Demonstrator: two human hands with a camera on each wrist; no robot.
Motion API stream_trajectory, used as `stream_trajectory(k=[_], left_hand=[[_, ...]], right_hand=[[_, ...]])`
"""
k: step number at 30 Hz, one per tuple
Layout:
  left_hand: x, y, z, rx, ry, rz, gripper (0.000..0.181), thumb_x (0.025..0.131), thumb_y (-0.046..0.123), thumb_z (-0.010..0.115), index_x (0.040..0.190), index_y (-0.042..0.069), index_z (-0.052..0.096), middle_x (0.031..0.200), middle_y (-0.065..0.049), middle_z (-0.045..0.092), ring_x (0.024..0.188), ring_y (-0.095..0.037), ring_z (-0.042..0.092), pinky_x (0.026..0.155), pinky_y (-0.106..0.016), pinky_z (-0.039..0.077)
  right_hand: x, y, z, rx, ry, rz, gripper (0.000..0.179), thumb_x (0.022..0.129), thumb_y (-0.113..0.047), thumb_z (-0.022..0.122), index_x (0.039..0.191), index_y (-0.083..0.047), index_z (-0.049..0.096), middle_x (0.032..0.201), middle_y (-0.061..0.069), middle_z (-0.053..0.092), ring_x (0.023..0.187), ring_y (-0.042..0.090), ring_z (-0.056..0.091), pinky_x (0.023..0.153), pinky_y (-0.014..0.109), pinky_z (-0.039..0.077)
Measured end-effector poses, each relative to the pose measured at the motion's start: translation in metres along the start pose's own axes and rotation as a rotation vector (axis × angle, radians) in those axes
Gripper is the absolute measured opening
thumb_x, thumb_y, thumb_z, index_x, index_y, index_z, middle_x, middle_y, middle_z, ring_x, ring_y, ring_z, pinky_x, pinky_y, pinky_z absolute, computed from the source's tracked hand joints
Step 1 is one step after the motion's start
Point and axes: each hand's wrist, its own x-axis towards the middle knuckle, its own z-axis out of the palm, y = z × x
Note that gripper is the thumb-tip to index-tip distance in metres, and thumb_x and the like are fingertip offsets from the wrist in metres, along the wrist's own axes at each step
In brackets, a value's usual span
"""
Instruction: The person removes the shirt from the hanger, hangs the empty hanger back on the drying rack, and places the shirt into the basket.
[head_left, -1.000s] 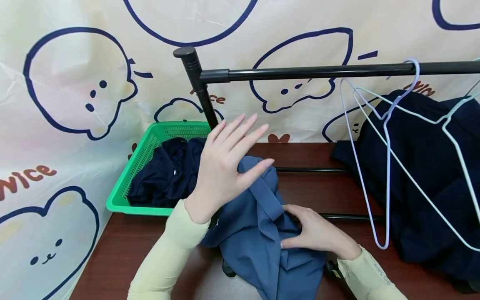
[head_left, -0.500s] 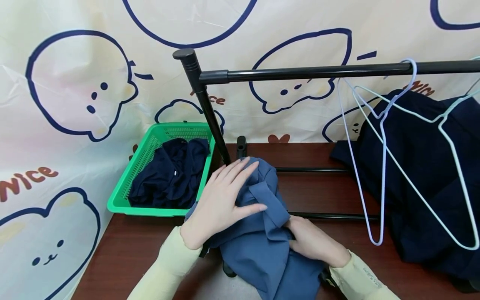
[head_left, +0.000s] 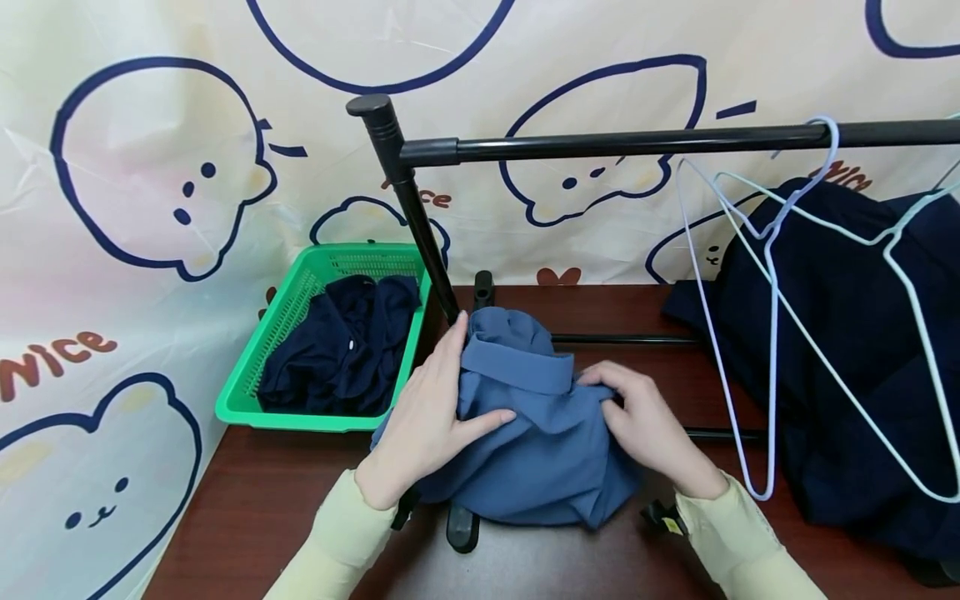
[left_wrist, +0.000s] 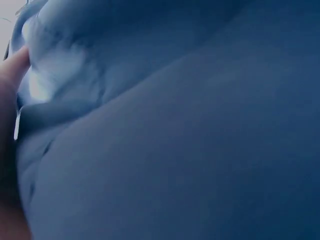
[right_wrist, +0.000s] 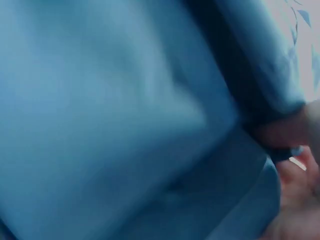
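A bunched blue garment (head_left: 525, 467) with a folded, collar-like band (head_left: 517, 368) lies in front of the person, over the foot of the black rack. My left hand (head_left: 427, 425) rests along its left side, fingers straight and together, thumb lying across the cloth. At the right end of the band, my right hand (head_left: 648, 425) pinches the cloth between thumb and curled fingers. Blue fabric (left_wrist: 175, 140) fills most of the left wrist view, blurred. In the right wrist view, part of the right hand (right_wrist: 295, 195) shows at the fabric's edge.
A green basket (head_left: 232, 400) holding dark navy clothing (head_left: 337, 350) stands at the left. Above runs a black rack bar (head_left: 600, 146), with a lilac hanger (head_left: 772, 333) and a mint hanger (head_left: 911, 283) at the right. Dark cloth (head_left: 847, 375) is heaped behind them.
The left hand has come down from above onto the garment's left side. The right hand has shifted up and grips the edge; the band has turned level and the lower cloth has drawn up.
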Motion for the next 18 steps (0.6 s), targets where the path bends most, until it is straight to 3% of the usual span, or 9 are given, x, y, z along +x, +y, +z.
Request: stream_trajectory(k=[2, 6, 10, 14, 16, 18], left_hand=[[-0.001, 0.000, 0.002, -0.033, 0.053, 0.017, 0.119, 0.084, 0.067, 0.071, 0.165, 0.017, -0.001, 0.169, -0.005, 0.011, 0.148, -0.025, 0.028, 0.114, -0.051, 0.032], [-0.007, 0.002, 0.007, -0.060, 0.167, 0.132, 0.115, 0.080, 0.069, 0.072, 0.155, 0.009, 0.009, 0.166, -0.017, 0.002, 0.149, -0.034, 0.023, 0.115, -0.052, 0.028], [-0.013, 0.005, 0.014, 0.008, 0.196, 0.222, 0.116, 0.065, 0.073, 0.083, 0.140, 0.008, 0.023, 0.162, -0.022, 0.003, 0.149, -0.042, 0.015, 0.116, -0.058, 0.022], [-0.020, 0.007, 0.017, 0.150, 0.073, 0.187, 0.127, 0.053, 0.077, 0.086, 0.146, 0.010, 0.031, 0.165, -0.017, 0.006, 0.150, -0.042, 0.007, 0.115, -0.067, 0.010], [-0.023, 0.007, 0.018, 0.216, -0.022, 0.145, 0.134, 0.052, 0.080, 0.084, 0.154, 0.012, 0.030, 0.167, -0.013, 0.006, 0.151, -0.039, 0.004, 0.113, -0.068, 0.008], [-0.025, 0.005, 0.019, 0.263, -0.117, 0.110, 0.138, 0.054, 0.082, 0.082, 0.161, 0.014, 0.026, 0.169, -0.010, 0.004, 0.152, -0.037, 0.005, 0.114, -0.066, 0.013]], right_hand=[[0.006, 0.000, -0.003, 0.052, 0.098, 0.052, 0.047, 0.086, 0.020, 0.050, 0.108, -0.016, 0.071, 0.116, -0.002, 0.067, 0.102, 0.015, 0.065, 0.085, 0.028, 0.050], [0.019, 0.007, -0.002, 0.129, 0.248, 0.148, 0.038, 0.088, 0.015, 0.055, 0.117, -0.009, 0.063, 0.122, 0.005, 0.064, 0.095, 0.021, 0.070, 0.077, 0.023, 0.050], [0.029, 0.020, 0.002, 0.048, 0.353, 0.217, 0.031, 0.086, 0.009, 0.068, 0.113, -0.004, 0.058, 0.113, 0.010, 0.061, 0.093, 0.022, 0.067, 0.080, 0.027, 0.049], [0.033, 0.032, 0.001, -0.115, 0.430, 0.256, 0.019, 0.082, -0.001, 0.078, 0.094, -0.006, 0.064, 0.083, 0.007, 0.060, 0.076, 0.022, 0.057, 0.071, 0.032, 0.042], [0.034, 0.036, -0.002, -0.149, 0.410, 0.266, 0.011, 0.084, -0.006, 0.077, 0.088, -0.008, 0.067, 0.072, 0.003, 0.060, 0.069, 0.021, 0.056, 0.066, 0.032, 0.040], [0.032, 0.037, -0.004, -0.145, 0.353, 0.270, 0.004, 0.091, -0.011, 0.074, 0.092, -0.009, 0.070, 0.070, 0.001, 0.066, 0.067, 0.020, 0.059, 0.064, 0.033, 0.041]])
